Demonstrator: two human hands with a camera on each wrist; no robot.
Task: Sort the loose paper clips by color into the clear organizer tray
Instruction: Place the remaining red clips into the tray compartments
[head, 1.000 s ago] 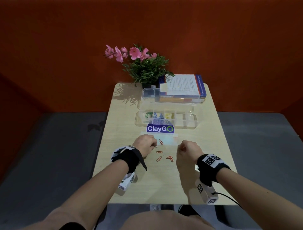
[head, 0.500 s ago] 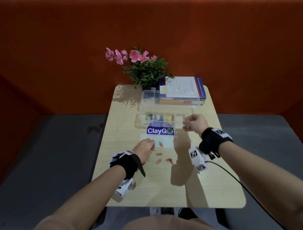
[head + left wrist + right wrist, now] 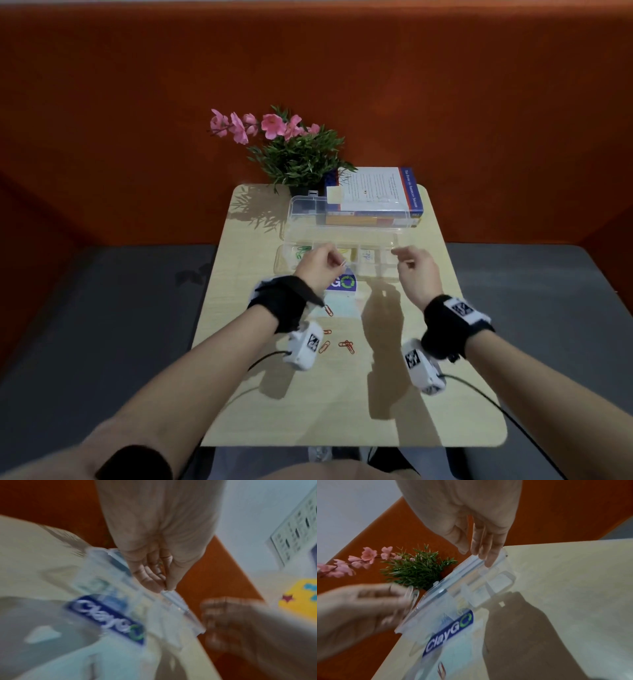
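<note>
The clear organizer tray (image 3: 383, 272) lies open at mid-table, its lid (image 3: 342, 222) tipped back. Green clips (image 3: 301, 253), yellow clips (image 3: 347, 253) and pale clips (image 3: 368, 255) lie in separate compartments. My left hand (image 3: 339, 262) hovers over the tray's left half and pinches a white paper clip (image 3: 343, 263), also seen as a white clip (image 3: 412, 595) in the right wrist view. My right hand (image 3: 399, 258) hangs above the tray's right end with fingers (image 3: 488, 555) relaxed and holding nothing. Several red loose clips (image 3: 346, 346) lie on the table nearer me.
A potted plant with pink flowers (image 3: 298, 150) and a stack of books (image 3: 373, 192) stand behind the tray. A blue ClayGo sticker (image 3: 344, 282) is on the tabletop in front of it. The small table (image 3: 445, 394) has grey floor on both sides.
My left hand rose from the loose clips to the tray with a white clip pinched. My right hand went from the table to the tray's right end and hovers there.
</note>
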